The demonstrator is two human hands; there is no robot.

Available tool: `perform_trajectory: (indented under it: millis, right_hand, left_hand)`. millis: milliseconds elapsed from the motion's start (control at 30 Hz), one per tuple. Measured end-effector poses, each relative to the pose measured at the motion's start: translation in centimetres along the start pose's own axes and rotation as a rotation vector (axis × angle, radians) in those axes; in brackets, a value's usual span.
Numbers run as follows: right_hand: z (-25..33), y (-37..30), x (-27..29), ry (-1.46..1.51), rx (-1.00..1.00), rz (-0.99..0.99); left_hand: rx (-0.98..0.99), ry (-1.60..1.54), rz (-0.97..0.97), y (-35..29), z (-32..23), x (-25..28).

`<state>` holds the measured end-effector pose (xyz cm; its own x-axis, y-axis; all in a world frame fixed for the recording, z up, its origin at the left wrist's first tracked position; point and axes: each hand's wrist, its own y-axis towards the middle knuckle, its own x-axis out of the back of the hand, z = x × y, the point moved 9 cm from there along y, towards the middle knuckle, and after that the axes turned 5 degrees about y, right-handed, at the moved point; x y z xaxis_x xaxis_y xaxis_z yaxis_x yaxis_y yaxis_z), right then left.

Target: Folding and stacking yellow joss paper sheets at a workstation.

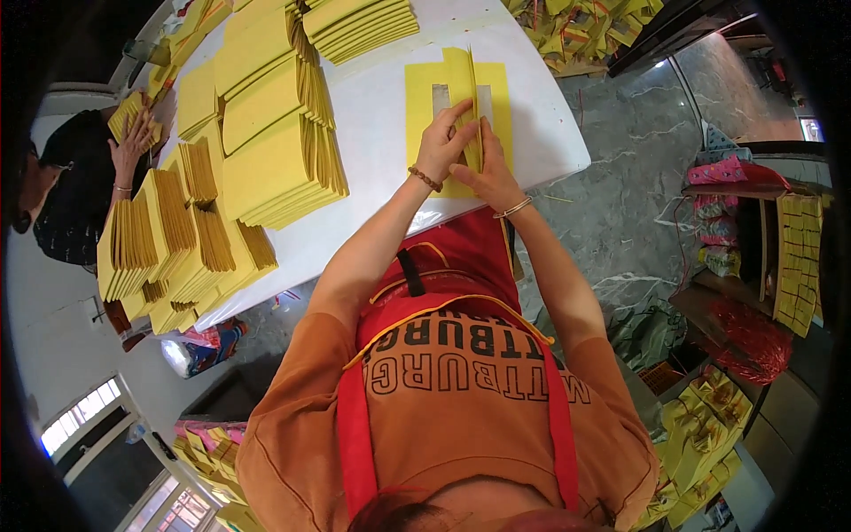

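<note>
A yellow paper sheet (pixel 501 89) lies on the white table in front of me, with a grey strip (pixel 440 97) showing on either side of its middle. Along its centre a folded piece of yellow paper (pixel 459 66) stands up with a raised edge. From the left side my left hand (pixel 446 142) presses on it, fingers bent over and closed against the fold. My right hand (pixel 494 173) lies along the other side, its fingers together against the paper and its thumb reaching toward the left hand. The paper is held between both hands, whose fingertips partly hide it.
Stacks of folded yellow paper (pixel 266 133) cover the table's left part. Beyond them, another person's hand (pixel 133 146) rests on a yellow bundle. The white table (pixel 550 133) ends at a rounded corner on the right. Yellow pieces (pixel 705 434) fill a container at lower right.
</note>
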<state>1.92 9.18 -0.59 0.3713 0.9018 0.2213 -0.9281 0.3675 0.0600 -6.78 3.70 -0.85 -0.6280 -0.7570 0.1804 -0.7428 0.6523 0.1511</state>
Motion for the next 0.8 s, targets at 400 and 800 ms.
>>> perform_trajectory:
  millis: [400, 800]
  right_hand:
    - [-0.38, 0.05, 0.19, 0.121, 0.009, -0.036]
    - [-0.37, -0.09, 0.31, 0.16, -0.033, -0.043]
  left_hand:
    - [-0.003, -0.083, -0.012, -0.01, 0.82, -0.05]
    - [0.015, -0.012, -0.006, -0.19, 0.15, -0.02]
